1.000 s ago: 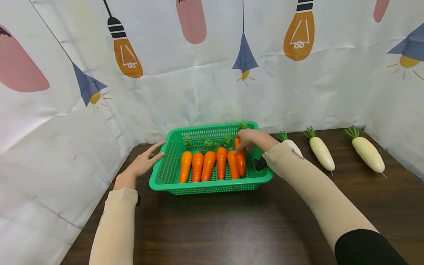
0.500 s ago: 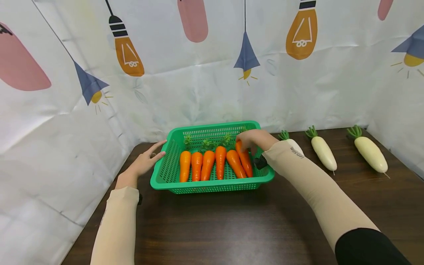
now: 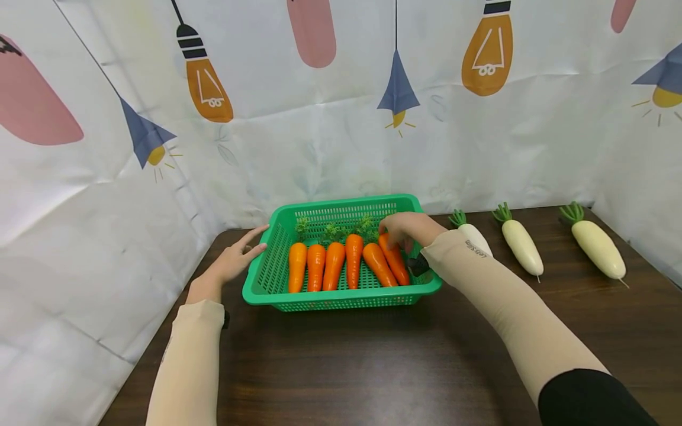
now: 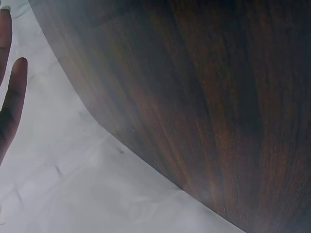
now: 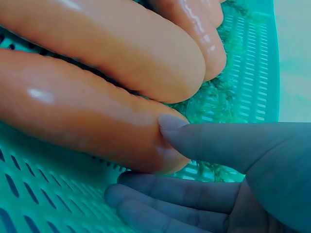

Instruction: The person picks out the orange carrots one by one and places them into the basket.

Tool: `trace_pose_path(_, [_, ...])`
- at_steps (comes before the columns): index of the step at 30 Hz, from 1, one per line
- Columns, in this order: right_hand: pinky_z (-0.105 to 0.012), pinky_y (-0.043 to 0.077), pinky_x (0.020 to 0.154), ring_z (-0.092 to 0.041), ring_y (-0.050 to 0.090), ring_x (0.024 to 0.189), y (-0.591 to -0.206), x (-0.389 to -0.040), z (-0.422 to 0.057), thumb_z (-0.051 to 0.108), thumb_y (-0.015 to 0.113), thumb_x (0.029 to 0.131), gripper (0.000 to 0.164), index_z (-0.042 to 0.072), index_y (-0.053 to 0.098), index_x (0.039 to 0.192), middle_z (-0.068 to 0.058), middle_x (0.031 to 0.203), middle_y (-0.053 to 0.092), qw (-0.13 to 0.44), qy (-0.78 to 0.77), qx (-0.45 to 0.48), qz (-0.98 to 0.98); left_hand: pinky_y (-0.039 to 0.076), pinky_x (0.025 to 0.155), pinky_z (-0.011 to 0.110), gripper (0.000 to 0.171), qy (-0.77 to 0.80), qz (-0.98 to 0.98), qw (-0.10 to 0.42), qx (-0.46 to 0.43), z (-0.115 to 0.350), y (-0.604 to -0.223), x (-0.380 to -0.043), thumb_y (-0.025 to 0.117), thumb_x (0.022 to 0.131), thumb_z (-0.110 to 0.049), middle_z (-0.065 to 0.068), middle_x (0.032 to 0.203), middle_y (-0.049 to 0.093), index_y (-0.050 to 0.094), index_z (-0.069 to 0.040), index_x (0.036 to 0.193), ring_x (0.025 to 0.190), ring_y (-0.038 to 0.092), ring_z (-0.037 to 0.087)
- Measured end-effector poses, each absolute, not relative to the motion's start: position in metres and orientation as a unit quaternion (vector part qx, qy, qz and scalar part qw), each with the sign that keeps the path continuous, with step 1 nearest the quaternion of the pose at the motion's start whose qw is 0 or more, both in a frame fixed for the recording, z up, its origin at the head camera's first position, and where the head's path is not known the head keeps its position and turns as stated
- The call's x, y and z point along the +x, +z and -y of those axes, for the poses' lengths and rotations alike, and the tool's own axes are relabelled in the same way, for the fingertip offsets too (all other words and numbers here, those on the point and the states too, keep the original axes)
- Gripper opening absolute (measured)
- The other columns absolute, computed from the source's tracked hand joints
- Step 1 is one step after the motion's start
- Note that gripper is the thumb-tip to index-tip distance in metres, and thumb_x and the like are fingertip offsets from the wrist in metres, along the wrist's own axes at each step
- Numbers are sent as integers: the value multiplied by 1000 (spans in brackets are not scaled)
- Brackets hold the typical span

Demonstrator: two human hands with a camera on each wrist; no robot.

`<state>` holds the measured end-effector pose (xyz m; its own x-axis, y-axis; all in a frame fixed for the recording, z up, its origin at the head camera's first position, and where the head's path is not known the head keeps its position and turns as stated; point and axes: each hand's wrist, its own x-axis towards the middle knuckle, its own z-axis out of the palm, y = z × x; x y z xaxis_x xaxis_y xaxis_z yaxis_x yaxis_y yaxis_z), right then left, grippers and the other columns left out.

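A green plastic basket (image 3: 341, 299) holds a row of several orange carrots (image 3: 334, 266) with frilly green tops. My right hand (image 3: 406, 228) reaches into its right end and pinches the top end of the rightmost carrot (image 3: 396, 266), which slants beside its neighbour (image 3: 379, 264). In the right wrist view the thumb (image 5: 177, 128) presses that carrot's side, with the other fingers along its opposite side. My left hand (image 3: 229, 263) is at the basket's left rim, fingers extended and thumb apart. Only a couple of its fingers (image 4: 13, 97) show in the left wrist view.
Three white radishes with green stems lie right of the basket: one (image 3: 476, 238) partly behind my right forearm, a second (image 3: 522, 245), and a third (image 3: 598, 248) farthest right. A dark wooden table (image 3: 341, 367) carries everything. A patterned white cloth (image 3: 330, 148) hangs behind.
The rightmost carrot has come down from a raised, near-upright hold to lie slanted in the basket, its tip shifted right. My left hand stays at the rim.
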<state>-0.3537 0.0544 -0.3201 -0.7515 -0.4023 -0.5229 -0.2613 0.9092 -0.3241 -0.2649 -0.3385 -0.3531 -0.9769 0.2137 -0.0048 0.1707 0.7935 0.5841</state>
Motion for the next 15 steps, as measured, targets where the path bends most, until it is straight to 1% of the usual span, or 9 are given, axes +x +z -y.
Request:
trace_pose_path(4, [-37,61,79,-28,72,88,-319,-351,-56,11,62,104,56,9,42,156,-23,133,57,298,-120,-172,-931,39,98,73,66,305,-946,36,100,338,-353,-265,43,110,-48,37,150,40,19,-24,167,131,45,56])
trace_pose_path(9, [-37,61,77,-30,72,91,-313,-346,-57,9,62,104,55,9,44,155,-22,146,50,283,-130,-167,-935,39,99,73,66,297,-949,38,102,340,-353,-265,42,110,-49,37,151,39,19,-24,167,132,45,56])
trace_pose_path(12, [-37,61,77,-30,72,95,-309,-343,-58,9,62,104,53,9,45,154,-21,153,44,274,-135,-169,-937,41,97,71,67,283,-953,39,104,341,-352,-264,42,110,-50,37,150,40,19,-23,167,129,47,55])
trace_pose_path(13, [-36,61,76,-31,72,95,-307,-341,-59,9,62,104,53,9,46,154,-21,155,41,271,-134,-173,-937,43,96,70,67,278,-954,39,105,341,-351,-264,42,110,-50,37,148,43,19,-23,167,126,51,53])
trace_pose_path(15, [-35,61,74,-31,72,94,-303,-339,-61,9,62,104,52,9,47,153,-22,158,37,264,-137,-179,-938,47,90,64,67,269,-956,41,105,341,-350,-264,42,109,-51,35,137,52,19,-24,167,112,58,49])
